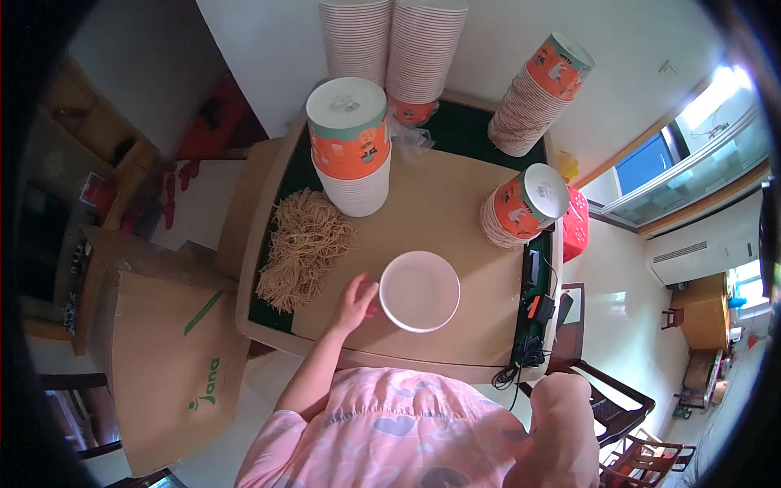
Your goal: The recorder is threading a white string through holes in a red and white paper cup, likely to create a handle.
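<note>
An open white paper bucket (419, 291) stands upright on the cardboard sheet in front of me, its inside showing pale and bare. Just left of its rim is my left hand (355, 304), fingers apart and holding nothing; whether a fingertip touches the wall I cannot tell. A heap of tan stringy strands (305, 250), like shredded paper or twine, lies left of the hand. Behind it rises a stack of upturned orange-and-white paper buckets (350, 150). My right arm (563, 427) shows at the lower right, but its hand is out of sight.
More nested paper buckets stand in tall stacks (427, 49) at the back, a leaning stack (541, 93) and a shorter one (525, 205) on the right. Black cables (530, 351) and a power strip line the table's right edge. A large cardboard box (175, 358) sits at the left.
</note>
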The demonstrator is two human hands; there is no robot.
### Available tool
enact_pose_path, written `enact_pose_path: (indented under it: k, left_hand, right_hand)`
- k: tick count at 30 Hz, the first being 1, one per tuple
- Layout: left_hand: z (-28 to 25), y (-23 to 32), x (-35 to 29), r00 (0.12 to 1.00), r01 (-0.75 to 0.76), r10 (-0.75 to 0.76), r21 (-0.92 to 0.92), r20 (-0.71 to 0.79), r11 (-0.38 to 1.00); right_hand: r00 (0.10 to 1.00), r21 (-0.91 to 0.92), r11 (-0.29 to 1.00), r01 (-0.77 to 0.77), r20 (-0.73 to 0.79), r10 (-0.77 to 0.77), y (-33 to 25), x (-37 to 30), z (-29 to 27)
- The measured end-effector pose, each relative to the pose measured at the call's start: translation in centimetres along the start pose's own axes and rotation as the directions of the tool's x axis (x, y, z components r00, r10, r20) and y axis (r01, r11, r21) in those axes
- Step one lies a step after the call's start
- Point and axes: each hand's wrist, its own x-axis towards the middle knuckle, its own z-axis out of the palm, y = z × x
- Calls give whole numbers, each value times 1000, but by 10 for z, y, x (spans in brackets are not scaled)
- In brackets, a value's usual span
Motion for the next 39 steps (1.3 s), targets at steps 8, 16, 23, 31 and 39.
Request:
enact_pose_path:
  k: [8, 16, 23, 31, 39]
  left_hand:
    - [-113, -36, 51, 877, -75, 272, 447, -396, 892]
    - [-100, 17, 83, 766, -40, 478, 711, -430, 702]
    - [-127, 24, 74, 759, -104, 526, 726, -384, 680]
    - [-164, 139, 2, 614, -481, 557, 294, -560, 826]
    - [-75, 165, -82, 828, -407, 511, 377, -232, 832]
  right_hand:
    - [963, 72, 990, -118, -233, 132, 39, -35, -26]
    - [566, 251, 942, -222, -754, 334, 71, -117, -8]
    - [226, 307, 951, -43, -924, 309, 95, -148, 12]
    - [170, 272, 950, 154, -954, 246, 121, -159, 11]
    - [-40, 444, 798, -407, -882, 470, 149, -142, -7]
